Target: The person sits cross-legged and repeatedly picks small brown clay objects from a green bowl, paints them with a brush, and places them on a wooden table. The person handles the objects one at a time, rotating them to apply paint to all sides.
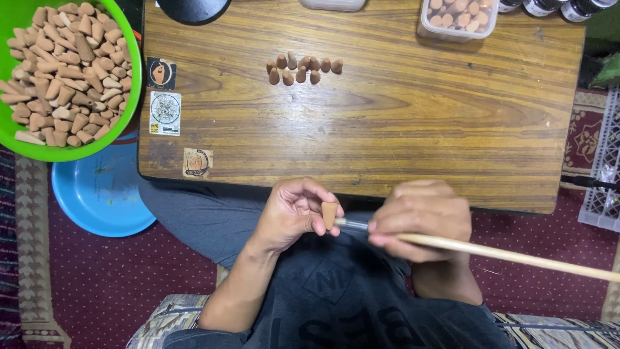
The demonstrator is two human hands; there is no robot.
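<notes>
- The left hand [292, 210] is closed on a small tan cone [329, 214]; thumb and fingers pinch it at the near edge of the table [413, 123], over the person's lap.
- The right hand [423, 220] is closed around a long pale wooden stick [516, 255] and a clear slim tube [354, 224]; the stick runs out to the right, past the frame edge; the tube tip points left and sits just beside the cone; contact between tube and cone cannot be told.
- A cluster of loose cones [302, 68] lies on the far middle of the table, well apart from both hands; most stand upright.
- A green bowl [132, 61] heaped with cones sits at far left, overlapping the left table edge; a blue basin [97, 194] lies below it on the floor.
- A clear plastic box [457, 19] holding cones stands at the far right of the table; dark bottles [549, 8] stand just beside it.
- Three stickers [165, 113] sit along the left side of the table.
- A red patterned carpet [116, 284] covers the floor.
</notes>
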